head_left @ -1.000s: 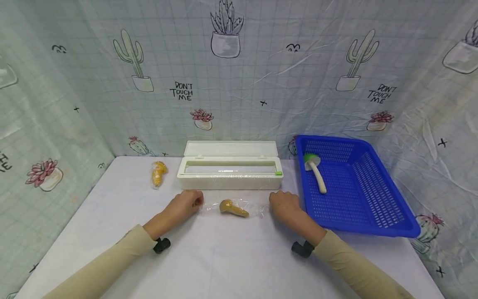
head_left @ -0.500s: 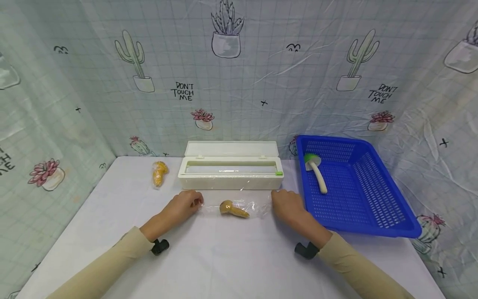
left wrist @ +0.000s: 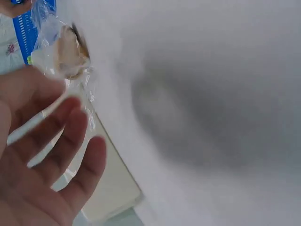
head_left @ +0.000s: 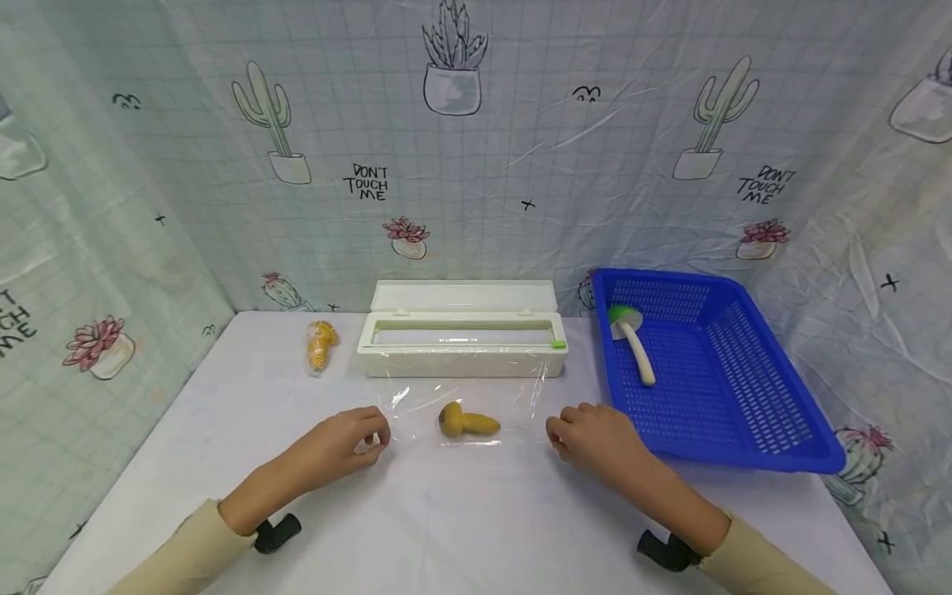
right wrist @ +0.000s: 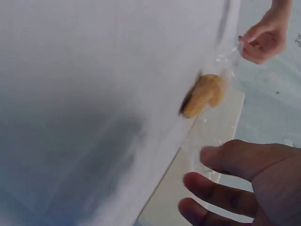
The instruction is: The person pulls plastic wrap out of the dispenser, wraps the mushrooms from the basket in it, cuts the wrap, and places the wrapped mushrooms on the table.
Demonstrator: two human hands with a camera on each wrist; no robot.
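A yellow-brown toy mushroom lies on the white table between my hands. Clear cling film stretches from the white film dispenser toward me and overlaps the mushroom in the head view. At the film's left edge, my left hand pinches it between thumb and forefinger, the other fingers loosely bent. On the opposite side my right hand holds the right edge near its thumb and fingertips. The dispenser's lid stands raised behind the roll slot.
A film-wrapped yellow mushroom lies to the left of the dispenser. The blue basket on the right holds a green-capped mushroom with a white stem. Patterned cloth hangs behind and at both sides.
Both hands have come toward me and drawn the cling film out from the dispenser, so it spans a wider sheet. The mushroom has turned slightly and stays between the hands.
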